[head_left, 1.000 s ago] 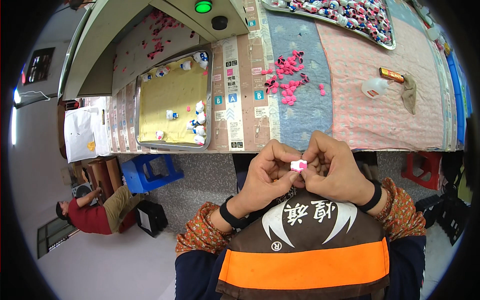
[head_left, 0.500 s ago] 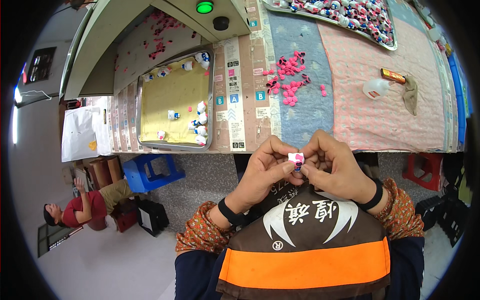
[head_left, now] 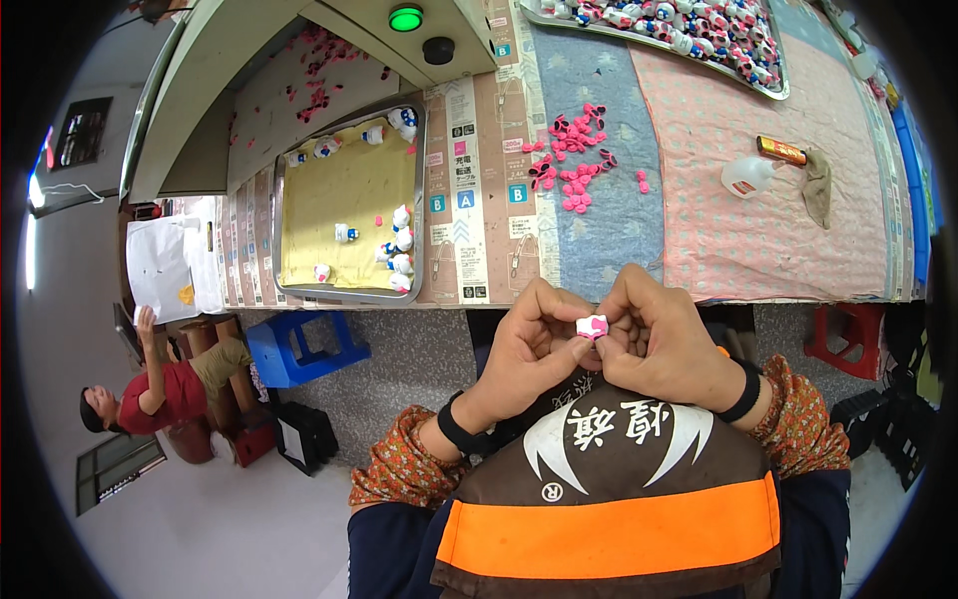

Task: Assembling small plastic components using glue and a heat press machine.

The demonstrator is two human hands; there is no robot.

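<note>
In front of my chest, just off the table's near edge, a small white figurine head with pink parts (head_left: 591, 325) is pinched between both hands. My left hand (head_left: 531, 344) grips it from the left, thumb and fingertips closed on its side. My right hand (head_left: 657, 334) presses from the other side, with its thumb at the lower edge. The fingers cover most of the figurine's lower part. Beyond the hands, a loose pile of small pink pieces (head_left: 576, 188), some with dark areas, lies on a blue cloth (head_left: 609, 240).
A metal tray (head_left: 419, 210) lined with yellow cloth holds several figurines at left, beside a machine housing with a green light (head_left: 406, 17). Another tray (head_left: 773, 93) heaped with figurines stands far right. A bottle (head_left: 746, 178) lies on pink cloth. A person in red (head_left: 165, 394) is at left.
The figurine has turned in my fingers, and its dark and blue lower part is now hidden. My thumbs have shifted beneath it. The person at left has moved an arm.
</note>
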